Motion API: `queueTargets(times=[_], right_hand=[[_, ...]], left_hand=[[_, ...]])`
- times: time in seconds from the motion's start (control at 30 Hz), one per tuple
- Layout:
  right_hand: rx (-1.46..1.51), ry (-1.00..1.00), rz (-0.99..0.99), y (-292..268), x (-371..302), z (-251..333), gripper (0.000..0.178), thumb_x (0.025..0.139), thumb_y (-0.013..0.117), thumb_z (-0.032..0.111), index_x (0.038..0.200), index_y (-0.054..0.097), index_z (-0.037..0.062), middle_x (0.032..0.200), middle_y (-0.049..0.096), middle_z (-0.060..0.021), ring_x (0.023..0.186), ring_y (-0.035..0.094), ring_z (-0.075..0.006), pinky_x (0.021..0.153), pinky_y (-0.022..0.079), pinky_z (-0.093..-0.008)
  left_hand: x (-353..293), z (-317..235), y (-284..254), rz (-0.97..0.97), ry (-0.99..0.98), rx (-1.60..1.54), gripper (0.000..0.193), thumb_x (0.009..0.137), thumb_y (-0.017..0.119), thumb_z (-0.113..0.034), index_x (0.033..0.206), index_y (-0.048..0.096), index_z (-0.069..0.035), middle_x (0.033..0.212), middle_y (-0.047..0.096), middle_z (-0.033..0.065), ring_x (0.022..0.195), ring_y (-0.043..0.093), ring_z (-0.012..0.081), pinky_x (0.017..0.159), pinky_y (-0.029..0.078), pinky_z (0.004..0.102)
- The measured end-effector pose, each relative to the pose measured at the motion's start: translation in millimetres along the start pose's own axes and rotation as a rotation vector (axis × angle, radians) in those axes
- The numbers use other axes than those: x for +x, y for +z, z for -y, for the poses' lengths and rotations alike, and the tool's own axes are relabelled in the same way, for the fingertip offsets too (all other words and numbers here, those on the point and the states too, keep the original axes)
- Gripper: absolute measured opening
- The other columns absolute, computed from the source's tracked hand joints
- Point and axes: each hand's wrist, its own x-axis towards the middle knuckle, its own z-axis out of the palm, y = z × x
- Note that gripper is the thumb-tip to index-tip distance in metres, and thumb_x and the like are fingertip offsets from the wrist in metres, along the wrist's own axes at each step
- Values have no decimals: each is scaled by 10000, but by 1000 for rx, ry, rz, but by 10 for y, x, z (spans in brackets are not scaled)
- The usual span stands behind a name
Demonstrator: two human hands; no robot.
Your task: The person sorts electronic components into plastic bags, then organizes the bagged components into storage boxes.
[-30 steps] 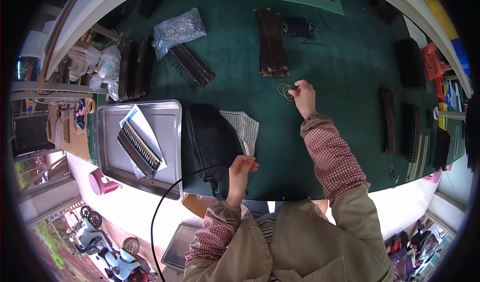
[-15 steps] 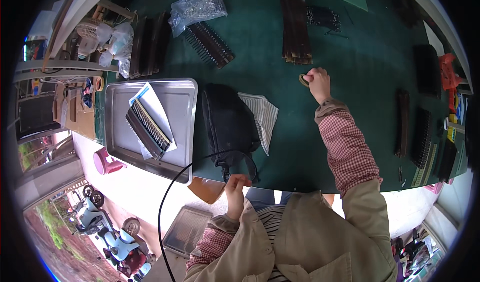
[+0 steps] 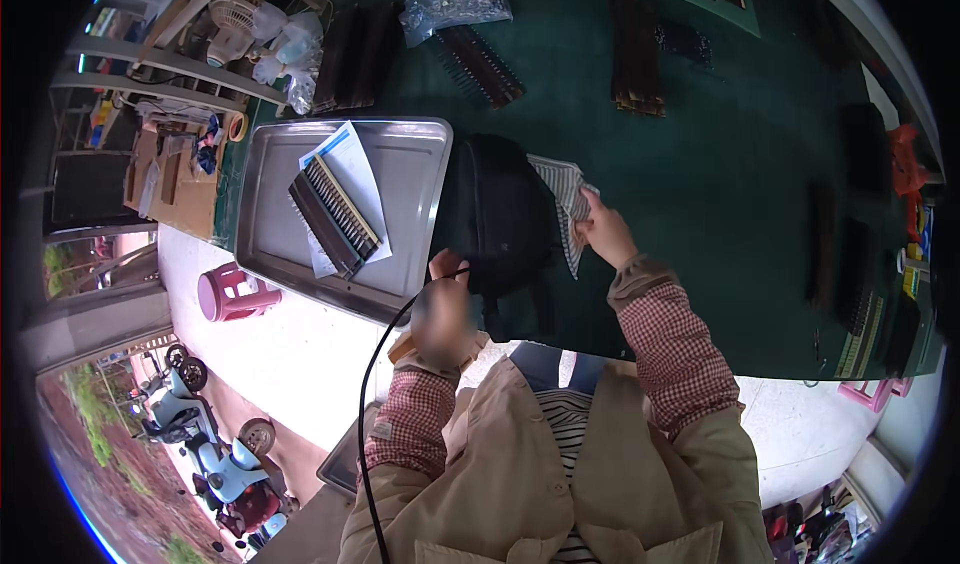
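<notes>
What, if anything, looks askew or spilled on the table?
The white paper in the metal tray lies askew: it slants against the tray's sides, with dark strips lying diagonally across it. I see no obvious spill.

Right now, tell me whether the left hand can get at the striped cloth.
Probably not by a straight path: the black bag lies between the left hand and the striped cloth, so the hand would likely have to go over or around.

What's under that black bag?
A striped cloth sticks out beside the black bag, at the right hand, on the green table. Whatever's beneath the bag is covered.
</notes>
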Motion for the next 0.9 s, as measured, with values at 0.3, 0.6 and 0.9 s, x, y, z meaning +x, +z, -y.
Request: queueTargets(times=[0.3,0.6,0.9], right_hand=[[506,206,-245,-630,-638,-166,84,841,528,68,899,545,10,590,526,-32,457,458,-75,413,351,-216],[592,103,-440,-983,-434,-188,65,845,524,53,894,540,13,613,523,-13,482,445,-62,421,348,-201],[772,376,-501,-461,-712,-85,208,850,512,59,1043,572,12,667,535,-22,519,447,-71,463,357,-198]], left_hand=[[704,-483,282,215,-129,-22,913,713,720,-316,1370,141,-57,1275,368,227,1175,386,299,968,332,354],[694,-466,495,220,-243,-119,942,667,757,-291,1362,173,-39,1224,427,219,1087,466,294,931,377,331],[566,-462,414,339,-265,-124,859,666,749,-197,1334,237,-28,1156,490,181,1021,506,272,878,418,321]])
